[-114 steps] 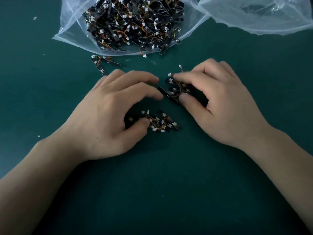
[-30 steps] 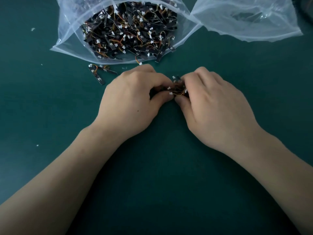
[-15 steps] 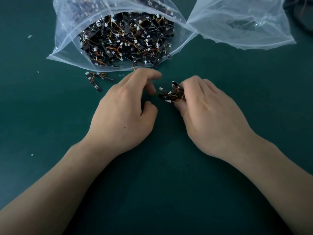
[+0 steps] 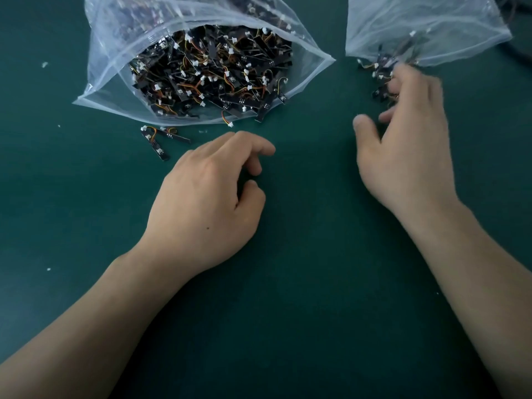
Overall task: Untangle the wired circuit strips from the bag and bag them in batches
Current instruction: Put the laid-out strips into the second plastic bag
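- Loosely curled, left hand (image 4: 201,203) rests empty on green mat (image 4: 288,326).
- Right hand (image 4: 408,145), blurred, fingers spread, beside wired circuit strips (image 4: 380,68) at second bag (image 4: 417,21) mouth.

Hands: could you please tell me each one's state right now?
Left hand: open, fingers loosely curled, holding nothing.
Right hand: blurred beside black wired circuit strips; grip cannot be told.

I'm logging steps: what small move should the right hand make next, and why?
Probably push the bundle of strips fully into the right bag: the right hand, blurred, reaches it at the bag's mouth, and several strips lie outside.
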Demonstrator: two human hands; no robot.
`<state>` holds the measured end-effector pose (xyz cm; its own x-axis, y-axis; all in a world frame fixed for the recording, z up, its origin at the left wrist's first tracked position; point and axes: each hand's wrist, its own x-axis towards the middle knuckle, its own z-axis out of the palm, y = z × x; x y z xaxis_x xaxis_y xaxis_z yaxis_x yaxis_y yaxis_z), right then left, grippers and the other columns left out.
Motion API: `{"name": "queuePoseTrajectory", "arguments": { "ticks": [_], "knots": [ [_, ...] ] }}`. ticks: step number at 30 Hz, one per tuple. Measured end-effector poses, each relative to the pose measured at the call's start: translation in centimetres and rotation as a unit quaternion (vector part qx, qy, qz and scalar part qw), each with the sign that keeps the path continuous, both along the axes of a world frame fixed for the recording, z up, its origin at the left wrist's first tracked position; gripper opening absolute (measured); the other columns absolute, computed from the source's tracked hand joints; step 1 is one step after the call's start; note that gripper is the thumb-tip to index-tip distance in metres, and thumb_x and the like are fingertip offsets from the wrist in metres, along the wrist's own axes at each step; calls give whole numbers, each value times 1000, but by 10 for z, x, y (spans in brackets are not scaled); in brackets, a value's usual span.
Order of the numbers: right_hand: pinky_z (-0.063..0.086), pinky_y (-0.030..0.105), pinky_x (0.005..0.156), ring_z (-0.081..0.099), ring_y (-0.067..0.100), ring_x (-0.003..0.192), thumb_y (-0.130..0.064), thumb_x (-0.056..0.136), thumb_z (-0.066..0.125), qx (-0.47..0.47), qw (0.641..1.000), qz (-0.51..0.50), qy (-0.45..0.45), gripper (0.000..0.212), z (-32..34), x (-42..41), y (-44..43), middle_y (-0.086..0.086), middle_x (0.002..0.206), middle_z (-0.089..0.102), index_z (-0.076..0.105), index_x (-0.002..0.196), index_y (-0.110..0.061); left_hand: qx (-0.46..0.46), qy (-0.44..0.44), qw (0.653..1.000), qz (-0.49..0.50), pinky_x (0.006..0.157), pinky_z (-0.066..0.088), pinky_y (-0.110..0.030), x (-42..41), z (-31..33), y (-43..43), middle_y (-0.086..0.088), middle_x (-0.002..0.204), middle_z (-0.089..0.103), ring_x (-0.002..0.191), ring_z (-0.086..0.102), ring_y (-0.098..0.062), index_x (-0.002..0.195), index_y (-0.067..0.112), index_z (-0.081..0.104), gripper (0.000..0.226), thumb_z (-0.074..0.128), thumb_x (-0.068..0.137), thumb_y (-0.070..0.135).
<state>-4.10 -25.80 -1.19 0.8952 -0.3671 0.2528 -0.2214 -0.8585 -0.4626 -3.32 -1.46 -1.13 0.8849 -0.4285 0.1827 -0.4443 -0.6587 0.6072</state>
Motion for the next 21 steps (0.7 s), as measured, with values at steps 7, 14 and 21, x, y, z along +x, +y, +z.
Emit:
{"name": "queuePoseTrajectory", "arguments": {
  "ticks": [7, 14, 21],
  "knots": [
    [25, 47, 118, 30, 36, 147, -46, 95, 61, -60, 997, -53, 15, 67, 1, 17, -22, 13, 158, 31, 39, 148, -11, 3, -10, 1000, -7, 75, 40, -30, -2, 2, 1, 13, 100, 61, 79, 49, -3, 118, 25, 69, 38, 62, 87, 4],
    [9, 51, 127, 11, 28, 160, -63, 102, 42, -76, 990, 2, 120, 89, -6, 28, -32, 10, 174, 12, 6, 166, -13, 16, -18, 1000, -12, 79, 40, -30, -2, 3, 0, 11, 101, 60, 84, 51, -11, 114, 25, 72, 34, 62, 89, 5],
    [0, 50, 127, -6, 31, 161, -71, 98, 43, -86, 989, -4, 124, 96, -6, 36, -41, 12, 174, -6, 4, 166, -17, 20, -19, 1000, -12, 80, 39, -30, -2, 3, -1, 12, 101, 60, 86, 51, -11, 112, 26, 73, 31, 64, 90, 7]
  ]
}}
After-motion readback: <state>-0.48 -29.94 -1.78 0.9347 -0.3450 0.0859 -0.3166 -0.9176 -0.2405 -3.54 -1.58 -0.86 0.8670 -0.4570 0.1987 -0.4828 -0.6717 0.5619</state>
